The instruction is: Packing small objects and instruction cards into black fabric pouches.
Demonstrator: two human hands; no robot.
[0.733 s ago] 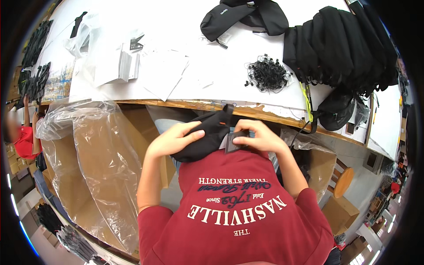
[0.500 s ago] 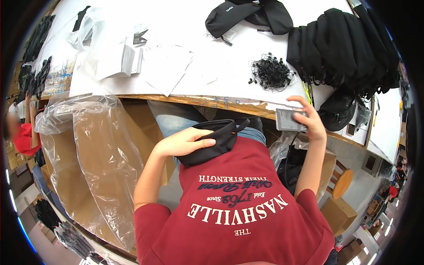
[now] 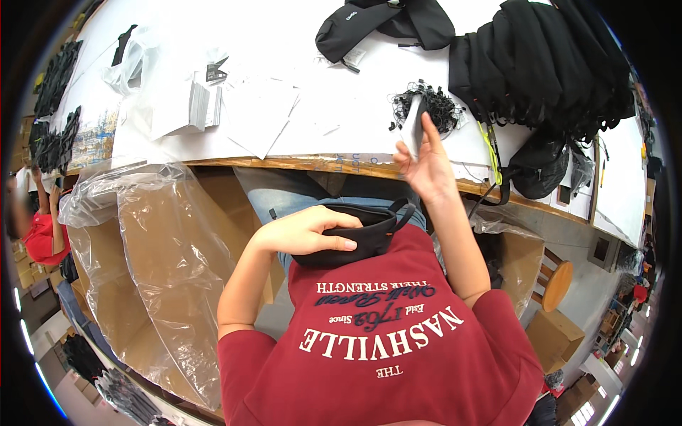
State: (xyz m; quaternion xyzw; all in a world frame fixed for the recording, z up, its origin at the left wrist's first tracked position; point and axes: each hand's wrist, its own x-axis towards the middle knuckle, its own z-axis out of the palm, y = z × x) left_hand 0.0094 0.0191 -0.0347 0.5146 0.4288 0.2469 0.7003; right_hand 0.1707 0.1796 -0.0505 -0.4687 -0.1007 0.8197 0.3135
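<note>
In my lap lies a black fabric pouch (image 3: 369, 241) with a strap loop at its right end and its mouth toward the table. My left hand (image 3: 309, 231) grips its left side, the thumb on the outside and the other fingers partly hidden in the opening. My right hand (image 3: 432, 170) is raised over the table's front edge, pinching a thin grey-and-white card (image 3: 412, 128) that is tilted nearly edge-on. Just behind the card is a heap of small black cord loops (image 3: 444, 110) on the white table (image 3: 341, 99).
Black bags (image 3: 383, 28) lie at the back, and more are stacked in a large pile (image 3: 540, 64) at right. White cards (image 3: 192, 110) and a clear plastic bag (image 3: 138, 64) are at left. A plastic-lined carton (image 3: 149, 277) stands left of me. Far left, another person (image 3: 46, 227) works.
My right hand has swung left and forward with the card, from beside the table edge to in front of the cord loops. My left hand still grips the pouch, which has shifted slightly right.
</note>
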